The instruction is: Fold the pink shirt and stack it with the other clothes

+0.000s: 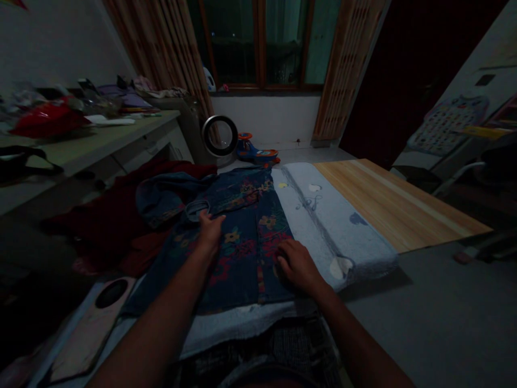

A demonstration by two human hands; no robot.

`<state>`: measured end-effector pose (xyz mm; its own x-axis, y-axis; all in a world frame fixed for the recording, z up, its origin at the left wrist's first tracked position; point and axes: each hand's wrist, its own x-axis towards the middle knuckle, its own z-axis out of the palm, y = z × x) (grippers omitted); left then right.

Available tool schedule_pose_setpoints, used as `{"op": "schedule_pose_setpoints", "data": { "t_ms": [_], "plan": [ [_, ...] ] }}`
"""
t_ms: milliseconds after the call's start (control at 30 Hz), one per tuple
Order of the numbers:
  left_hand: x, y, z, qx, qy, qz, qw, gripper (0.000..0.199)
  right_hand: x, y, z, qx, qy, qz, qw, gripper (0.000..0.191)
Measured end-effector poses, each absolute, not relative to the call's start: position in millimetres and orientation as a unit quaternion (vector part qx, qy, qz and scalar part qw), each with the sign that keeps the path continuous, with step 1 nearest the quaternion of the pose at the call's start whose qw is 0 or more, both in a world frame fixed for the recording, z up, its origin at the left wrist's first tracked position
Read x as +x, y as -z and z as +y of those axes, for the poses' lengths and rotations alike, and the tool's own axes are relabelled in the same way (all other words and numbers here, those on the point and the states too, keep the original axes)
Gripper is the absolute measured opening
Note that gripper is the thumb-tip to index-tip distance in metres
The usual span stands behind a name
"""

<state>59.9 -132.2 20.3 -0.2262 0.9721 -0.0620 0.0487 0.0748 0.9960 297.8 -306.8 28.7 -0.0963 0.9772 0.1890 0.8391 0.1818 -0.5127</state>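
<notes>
A dark blue denim jacket (238,258) printed with flowers lies spread before me, its sleeves folded inward. My left hand (210,231) is at a sleeve cuff (197,210), thumb held apart from the fingers; some fingertips are hidden. On the jacket's right side rests my right hand (297,264), fingers curled against the cloth near the edge. Under the jacket is a pale, padded cover (323,215) with a grey tree-like pattern.
Dark red cloth (109,215) is heaped to the left. A pale slab with a dark oval (86,334) lies at the near left. A wooden board (388,199) extends right. Beyond are a cluttered counter (153,126), an open round washer door (220,136) and a blue-orange ride-on toy (256,152).
</notes>
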Motion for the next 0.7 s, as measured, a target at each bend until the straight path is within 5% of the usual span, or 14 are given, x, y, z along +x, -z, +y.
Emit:
{"op": "schedule_pose_setpoints", "data": {
  "t_ms": [100, 200, 333, 533, 700],
  "plan": [
    [106.6, -17.1, -157.0, 0.631, -0.353, 0.552, 0.415, 0.041, 301.4, -16.0, -307.0, -0.651, -0.111, -0.72, 0.213, 0.048],
    [142.2, -12.4, -171.7, 0.73, -0.247, 0.524, 0.361, 0.05, 295.3, -3.5, -308.7, -0.666, -0.109, -0.718, 0.169, 0.059],
    [163.8, -12.2, -171.6, 0.759, -0.21, 0.534, 0.31, 0.058, 290.2, 0.6, -309.7, -0.667, -0.11, -0.722, 0.151, 0.06],
    [165.4, -18.9, -171.5, 0.783, -0.206, 0.52, 0.272, 0.028, 312.1, -2.4, -308.2, -0.623, -0.193, -0.729, 0.209, 0.049],
    [157.4, -15.9, -182.9, 0.78, -0.27, 0.523, 0.214, 0.029, 326.1, 13.8, -311.6, -0.587, -0.181, -0.749, 0.251, 0.049]
  ]
}}
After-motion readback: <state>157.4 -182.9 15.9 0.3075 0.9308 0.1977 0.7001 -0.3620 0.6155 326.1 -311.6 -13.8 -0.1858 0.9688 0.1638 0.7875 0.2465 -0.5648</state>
